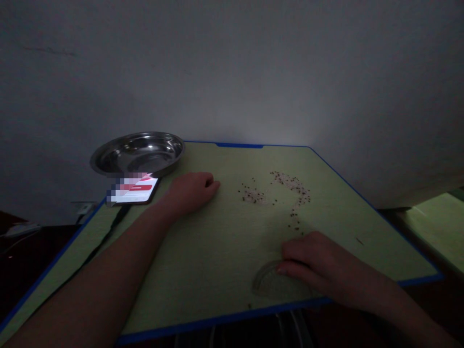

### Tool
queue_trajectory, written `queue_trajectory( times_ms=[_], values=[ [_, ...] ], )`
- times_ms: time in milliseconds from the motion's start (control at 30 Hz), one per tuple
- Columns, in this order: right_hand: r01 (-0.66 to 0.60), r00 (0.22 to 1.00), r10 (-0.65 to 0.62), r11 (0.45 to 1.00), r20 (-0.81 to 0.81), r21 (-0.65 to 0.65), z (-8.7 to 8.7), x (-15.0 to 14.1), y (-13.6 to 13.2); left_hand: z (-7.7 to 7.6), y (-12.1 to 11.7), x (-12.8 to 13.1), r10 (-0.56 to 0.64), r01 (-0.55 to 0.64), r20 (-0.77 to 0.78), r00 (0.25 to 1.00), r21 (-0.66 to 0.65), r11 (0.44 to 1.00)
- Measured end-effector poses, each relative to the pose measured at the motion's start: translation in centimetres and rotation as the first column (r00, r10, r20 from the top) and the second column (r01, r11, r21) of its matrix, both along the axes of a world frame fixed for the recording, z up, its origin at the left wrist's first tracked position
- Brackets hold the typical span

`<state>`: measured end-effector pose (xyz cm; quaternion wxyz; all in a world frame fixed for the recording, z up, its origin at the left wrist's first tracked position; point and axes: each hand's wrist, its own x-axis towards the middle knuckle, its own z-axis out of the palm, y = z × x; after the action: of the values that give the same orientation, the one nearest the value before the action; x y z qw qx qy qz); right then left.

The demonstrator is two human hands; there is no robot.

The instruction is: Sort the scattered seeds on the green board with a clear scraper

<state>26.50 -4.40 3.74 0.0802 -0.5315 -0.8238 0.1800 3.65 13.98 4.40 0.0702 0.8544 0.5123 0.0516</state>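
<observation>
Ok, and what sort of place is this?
Probably a room in a home: a blue-edged table by a grey wall, with a shiny metal basin on it.

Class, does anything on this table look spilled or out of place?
Possibly spilled: pale grains and dark bits lie scattered on the tabletop, not gathered in the steel basin. A thin scrap lies apart on the right.

This seems to be a room in a home, and the light is rather dim. The wall is plain (it has a thin crack at the left). Near it stands a simple table with blue edges, where an ordinary steel bowl and a phone lie at the left.
</observation>
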Motion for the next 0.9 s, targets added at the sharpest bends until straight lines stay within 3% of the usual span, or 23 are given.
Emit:
queue_trajectory(
  times_ms=[233, 367, 433, 600, 800, 900],
  values=[
    [-0.147, 0.987, 0.139, 0.983, -0.075, -0.11, 0.6, -1.0, 0.6, -0.2, 0.0, -0.1, -0.001, 0.0, 0.008, 1.0, 0.009, 1.0],
    [0.028, 0.989, -0.026, 0.999, -0.145, 0.017, 1.2, 1.2, -0.2, -0.2, 0.1, -0.1, -0.005, 0.005, 0.011, 1.0, 0.014, 1.0],
    [0.162, 0.962, -0.154, 0.987, -0.226, 0.019, 1.5, 3.0, -0.8, 0.0, 0.0, 0.0, 0.001, -0.001, -0.007, 1.0, 0.004, 1.0],
    [0.482, 0.829, -0.451, 0.876, -0.331, 0.013, 1.9, 6.8, -2.4, 0.4, 0.1, 0.1, 0.006, -0.006, -0.015, 1.0, -0.016, 1.0],
    [0.526, 0.84, -0.492, 0.842, -0.23, 0.12, 1.7, 8.1, -2.7, 0.7, -0.1, 0.1, 0.031, -0.031, -0.013, 0.999, -0.046, 0.998],
    [0.531, 0.835, -0.506, 0.844, -0.216, 0.077, 1.4, 8.3, -2.4, 0.8, -0.1, 0.0, 0.027, -0.026, 0.011, 1.0, -0.059, 0.998]
  ],
)
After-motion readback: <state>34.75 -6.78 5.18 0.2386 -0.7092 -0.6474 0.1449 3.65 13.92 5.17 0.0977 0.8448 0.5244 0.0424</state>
